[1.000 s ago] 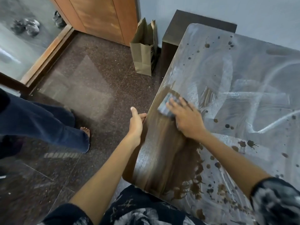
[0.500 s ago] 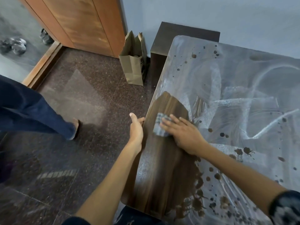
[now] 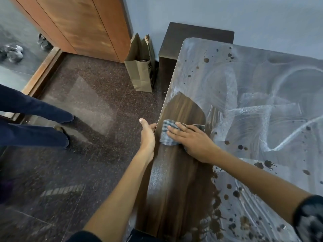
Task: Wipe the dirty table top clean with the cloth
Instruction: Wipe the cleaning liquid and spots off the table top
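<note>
Flat under the straight fingers of the right hand (image 3: 194,142): checked cloth (image 3: 166,135), by the bench (image 3: 262,95) left edge, which the left hand (image 3: 147,135) grips. Wiped: 1 dark strip. Left: white film, brown splatters

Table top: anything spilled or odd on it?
Yes. The table top carries a whitish film with brown splatters; only the strip by the left edge, where the right hand presses the cloth, shows bare wood.

Smeared table top (image 3: 262,95) under cloth (image 3: 166,135)
</note>
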`<action>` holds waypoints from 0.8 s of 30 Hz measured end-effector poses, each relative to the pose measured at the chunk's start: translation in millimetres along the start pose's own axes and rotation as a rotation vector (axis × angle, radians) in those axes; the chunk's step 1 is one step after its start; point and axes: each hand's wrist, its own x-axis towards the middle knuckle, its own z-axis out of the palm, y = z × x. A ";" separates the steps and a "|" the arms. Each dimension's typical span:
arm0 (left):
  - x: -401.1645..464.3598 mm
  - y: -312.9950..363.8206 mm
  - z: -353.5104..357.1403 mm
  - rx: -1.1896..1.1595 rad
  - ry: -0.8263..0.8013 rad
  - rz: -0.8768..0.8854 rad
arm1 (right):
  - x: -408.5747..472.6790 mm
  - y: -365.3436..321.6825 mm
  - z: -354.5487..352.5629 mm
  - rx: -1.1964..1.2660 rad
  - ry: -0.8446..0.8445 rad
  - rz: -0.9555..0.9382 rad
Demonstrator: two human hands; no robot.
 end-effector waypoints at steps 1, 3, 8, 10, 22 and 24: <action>0.6 1.9 0.0 -0.009 0.008 -0.008 | -1.5 8.4 -2.6 -0.025 0.001 0.005; 3.7 3.9 -0.3 -0.010 0.007 -0.022 | 12.5 28.1 -9.9 -0.037 0.026 0.113; 5.6 8.0 2.4 -0.013 -0.007 -0.044 | 79.6 43.5 -30.0 0.084 0.134 0.474; 7.1 7.6 2.8 -0.018 -0.004 -0.054 | 88.4 24.2 -27.8 0.088 0.147 0.451; 17.3 9.2 5.1 -0.050 -0.025 -0.053 | 66.0 54.8 -33.3 0.034 0.145 0.461; 17.2 9.5 7.4 -0.030 -0.013 -0.050 | 90.3 60.5 -36.3 0.062 0.153 0.537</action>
